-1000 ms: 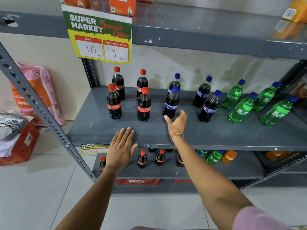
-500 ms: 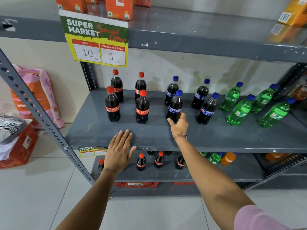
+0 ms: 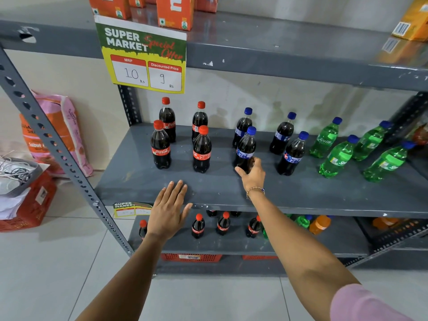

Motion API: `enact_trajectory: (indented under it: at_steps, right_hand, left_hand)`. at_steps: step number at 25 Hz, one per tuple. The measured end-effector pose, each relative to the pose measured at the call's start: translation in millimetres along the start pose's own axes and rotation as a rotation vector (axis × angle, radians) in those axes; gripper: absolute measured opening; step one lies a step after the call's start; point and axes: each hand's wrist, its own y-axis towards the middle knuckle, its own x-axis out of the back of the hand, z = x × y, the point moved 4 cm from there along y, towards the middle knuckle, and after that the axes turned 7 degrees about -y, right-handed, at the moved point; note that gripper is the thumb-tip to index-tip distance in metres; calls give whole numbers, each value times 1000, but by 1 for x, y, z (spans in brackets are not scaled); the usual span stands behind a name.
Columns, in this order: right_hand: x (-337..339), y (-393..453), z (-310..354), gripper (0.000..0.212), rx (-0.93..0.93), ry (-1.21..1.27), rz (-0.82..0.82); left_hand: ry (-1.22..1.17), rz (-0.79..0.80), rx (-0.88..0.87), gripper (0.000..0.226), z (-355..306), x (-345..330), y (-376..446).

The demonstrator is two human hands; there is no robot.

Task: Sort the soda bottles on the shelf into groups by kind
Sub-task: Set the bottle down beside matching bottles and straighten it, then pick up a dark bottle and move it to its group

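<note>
On the grey middle shelf point(image 3: 143, 184) stand several red-capped cola bottles point(image 3: 160, 147) at the left, several blue-capped dark cola bottles point(image 3: 292, 154) in the middle and several green Sprite bottles point(image 3: 337, 158) at the right. My right hand point(image 3: 253, 174) grips the base of the front blue-capped cola bottle point(image 3: 246, 148), which stands upright on the shelf. My left hand point(image 3: 168, 210) lies flat with fingers spread on the shelf's front edge and holds nothing.
A special-offer price sign point(image 3: 144, 59) hangs from the upper shelf, which carries orange cartons point(image 3: 174, 11). The lower shelf point(image 3: 231, 245) holds small cola, green and orange bottles. A pink sack point(image 3: 67, 126) and a red box point(image 3: 27, 202) sit on the floor at the left.
My right hand reached forward from open above the shelf and closed around the base of the front blue-capped cola bottle. My left hand stayed on the shelf edge.
</note>
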Motion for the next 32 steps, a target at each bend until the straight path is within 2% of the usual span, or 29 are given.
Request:
enact_trajectory:
  at_steps: [2,4,6,7,9,11,17,21,27,32]
  right_hand:
    - [-3,-10,0,63,-76,40,-111]
    - [-14,-29,8,41,-77,14,-191]
    - [-39,-49,21,25,19,-32,-67]
    - [-52,-57,30,27,68,-31,38]
    - [-71,-62,44,48,127,-41,204]
    - [-79,-55,51,64,144,-69,248]
    - [-81,-38,57,47,201,-81,233]
    - [-84,-35,59,43,204,-76,219]
    - [-84,-31,62,46,210,-111,241]
    - [-73,-37,50,63,141,-116,326]
  left_hand:
    - [9,2,-3,61,1,-1,0]
    - [10,-3,-5,60,1,-1,1]
    - [7,-7,-8,60,2,-2,0]
    - [5,-13,-12,60,1,-2,0]
    - [-4,-20,-16,59,1,-1,0]
    - [-19,-25,-18,59,0,0,0]
    - [-27,-45,-22,58,2,-2,1]
    - [-18,-57,-23,58,3,-5,1]
    - [-27,-78,-27,59,4,-6,0]
    - [-28,-73,-37,59,4,-7,0]
